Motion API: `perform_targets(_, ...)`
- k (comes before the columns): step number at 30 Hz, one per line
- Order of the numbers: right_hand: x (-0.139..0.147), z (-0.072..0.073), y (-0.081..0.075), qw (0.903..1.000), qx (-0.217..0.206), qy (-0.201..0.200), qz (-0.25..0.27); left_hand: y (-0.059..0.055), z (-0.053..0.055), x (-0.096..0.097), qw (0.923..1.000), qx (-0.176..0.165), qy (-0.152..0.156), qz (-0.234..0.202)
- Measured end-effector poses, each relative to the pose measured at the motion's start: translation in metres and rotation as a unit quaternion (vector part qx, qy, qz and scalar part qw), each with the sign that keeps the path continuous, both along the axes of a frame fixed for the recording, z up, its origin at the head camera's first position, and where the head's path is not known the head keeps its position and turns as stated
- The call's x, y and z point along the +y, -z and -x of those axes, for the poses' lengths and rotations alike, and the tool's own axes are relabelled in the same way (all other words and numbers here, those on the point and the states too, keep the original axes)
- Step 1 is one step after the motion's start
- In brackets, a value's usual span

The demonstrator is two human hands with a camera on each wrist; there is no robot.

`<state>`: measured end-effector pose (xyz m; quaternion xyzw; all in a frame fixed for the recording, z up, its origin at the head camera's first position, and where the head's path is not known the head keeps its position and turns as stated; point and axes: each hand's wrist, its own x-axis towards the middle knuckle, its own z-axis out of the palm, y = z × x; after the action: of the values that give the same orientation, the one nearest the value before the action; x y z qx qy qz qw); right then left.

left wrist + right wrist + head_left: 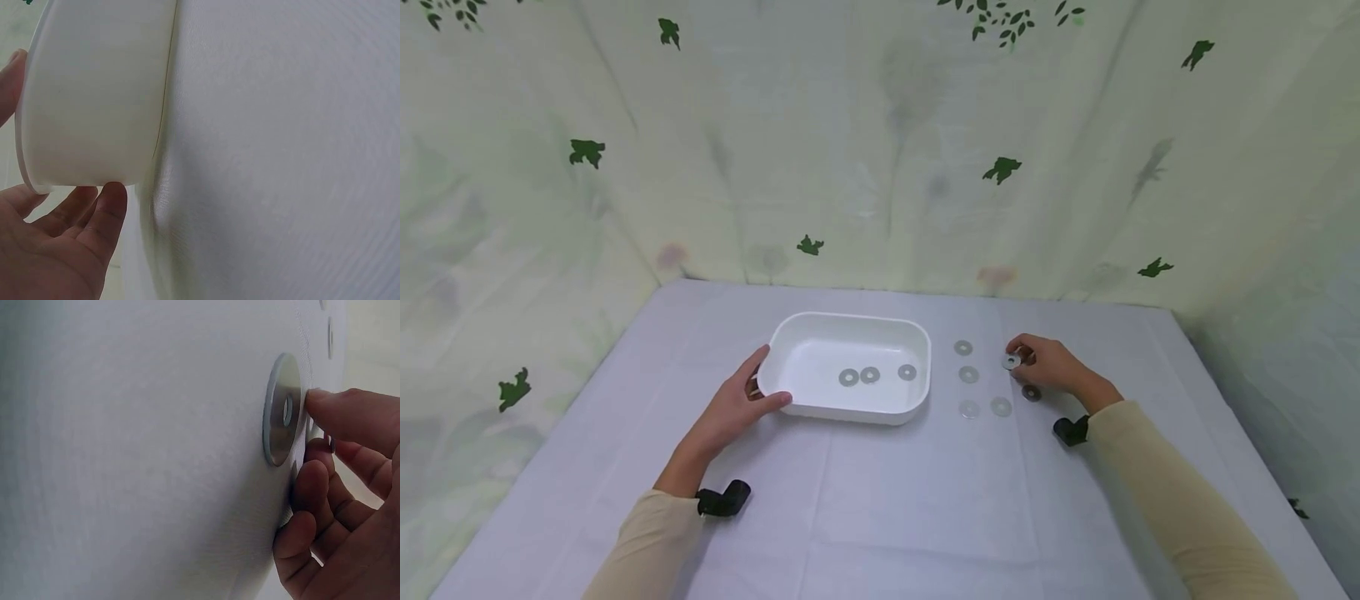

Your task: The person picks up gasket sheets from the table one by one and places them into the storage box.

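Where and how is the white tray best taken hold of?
Likely the white tray is best gripped by the wall at its left end, from the left, where the left hand holds it: that raised wall offers a hold, and loose washers lie beyond the right end.

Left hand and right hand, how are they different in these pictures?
The left hand grips the left end of the white tray, while the right hand pinches a washer. The left hand's thumb and forefinger are spread apart; the right hand's come close together. Both are bare, with beige sleeves and black devices at the wrists.
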<state>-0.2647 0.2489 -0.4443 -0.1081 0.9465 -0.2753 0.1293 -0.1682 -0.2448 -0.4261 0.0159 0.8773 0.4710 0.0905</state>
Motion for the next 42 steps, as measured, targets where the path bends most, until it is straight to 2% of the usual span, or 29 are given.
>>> perform_targets(12,-0.002,0.002,0.002,0.9999,-0.006,0.011,0.001,0.001,-0.001,-0.002,1.0000,-0.002,-0.004,0.003)
perform_targets(24,-0.001,0.007,-0.006,0.9997,-0.020,0.010,0.005,0.003,-0.001,-0.001,1.0000,0.000,-0.009,0.005)
perform_targets(42,-0.017,0.007,-0.037,0.9961,0.043,-0.022,0.074,0.002,0.001,0.000,0.9998,-0.014,-0.012,0.008)
